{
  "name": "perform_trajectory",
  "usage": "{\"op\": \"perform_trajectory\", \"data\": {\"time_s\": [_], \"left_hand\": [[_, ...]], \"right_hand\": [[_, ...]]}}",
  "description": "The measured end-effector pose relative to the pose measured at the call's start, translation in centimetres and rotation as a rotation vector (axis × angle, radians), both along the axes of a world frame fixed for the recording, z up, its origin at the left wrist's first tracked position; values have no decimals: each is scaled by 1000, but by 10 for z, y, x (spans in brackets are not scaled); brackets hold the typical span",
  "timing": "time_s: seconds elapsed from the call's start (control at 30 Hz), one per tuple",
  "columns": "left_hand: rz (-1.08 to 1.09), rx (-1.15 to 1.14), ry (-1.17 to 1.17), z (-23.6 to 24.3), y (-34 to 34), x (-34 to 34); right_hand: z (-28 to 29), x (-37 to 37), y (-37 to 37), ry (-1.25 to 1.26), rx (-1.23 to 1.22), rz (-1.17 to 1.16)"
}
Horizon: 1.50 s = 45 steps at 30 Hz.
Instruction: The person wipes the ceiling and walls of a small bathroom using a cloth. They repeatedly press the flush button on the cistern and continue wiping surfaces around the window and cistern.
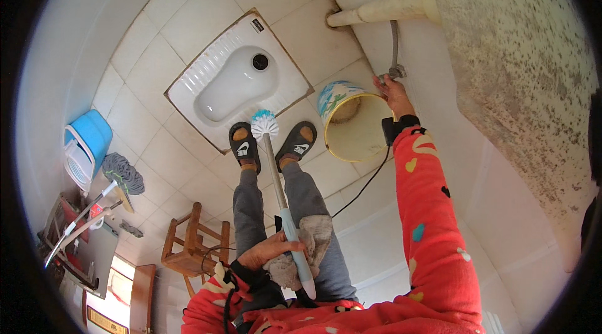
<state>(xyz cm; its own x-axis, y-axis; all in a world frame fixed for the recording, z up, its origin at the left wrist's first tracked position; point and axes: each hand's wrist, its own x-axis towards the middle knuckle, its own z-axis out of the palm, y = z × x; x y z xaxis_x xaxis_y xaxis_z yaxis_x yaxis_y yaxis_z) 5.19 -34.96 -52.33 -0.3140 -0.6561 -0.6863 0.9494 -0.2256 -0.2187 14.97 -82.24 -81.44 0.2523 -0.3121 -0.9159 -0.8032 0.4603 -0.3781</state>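
My left hand (271,250) is closed around the pale blue-grey handle of a long toilet brush (276,174). A crumpled grey cloth (318,237) hangs by the same hand, partly behind the handle. The brush's white and blue bristle head points away from me, just above the floor or the toilet's near edge. On the right, my right hand (395,94) reaches out with its fingers closed at a small metal tap (397,72) on the wall. Below that hand stands a bucket (356,146) with a yellowish inside. Ahead of my feet is a white squat toilet (216,61).
A grey hose (394,33) runs along the wall near a pale pipe (376,11). At left are a blue mop bucket (91,139), a grey mop (123,173) and a wooden stool (194,243). A speckled slab (520,52) juts out at upper right.
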Motion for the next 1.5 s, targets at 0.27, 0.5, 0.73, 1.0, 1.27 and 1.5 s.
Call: {"op": "perform_trajectory", "data": {"time_s": [0.27, 0.5, 0.73, 1.0, 1.27, 1.5], "left_hand": [[-88, -26, -57, -9, 1, -7], [-61, -38, -80, -7, -2, -5], [-69, -5, -67, -9, 2, -10], [-40, 73, -49, -13, 4, -13], [-43, 6, -101, -9, -7, -8], [-25, -43, -113, -6, -17, -5]], "right_hand": [[-3, 4, 13, 14, -127, 4], [-5, -3, 6, -30, -48, -58], [3, -17, -4, -477, 390, -368], [-23, -17, -8, -452, 441, -631], [45, -4, 0, -19, -741, 520], [76, 75, 31, -206, -1186, 1023]]}}
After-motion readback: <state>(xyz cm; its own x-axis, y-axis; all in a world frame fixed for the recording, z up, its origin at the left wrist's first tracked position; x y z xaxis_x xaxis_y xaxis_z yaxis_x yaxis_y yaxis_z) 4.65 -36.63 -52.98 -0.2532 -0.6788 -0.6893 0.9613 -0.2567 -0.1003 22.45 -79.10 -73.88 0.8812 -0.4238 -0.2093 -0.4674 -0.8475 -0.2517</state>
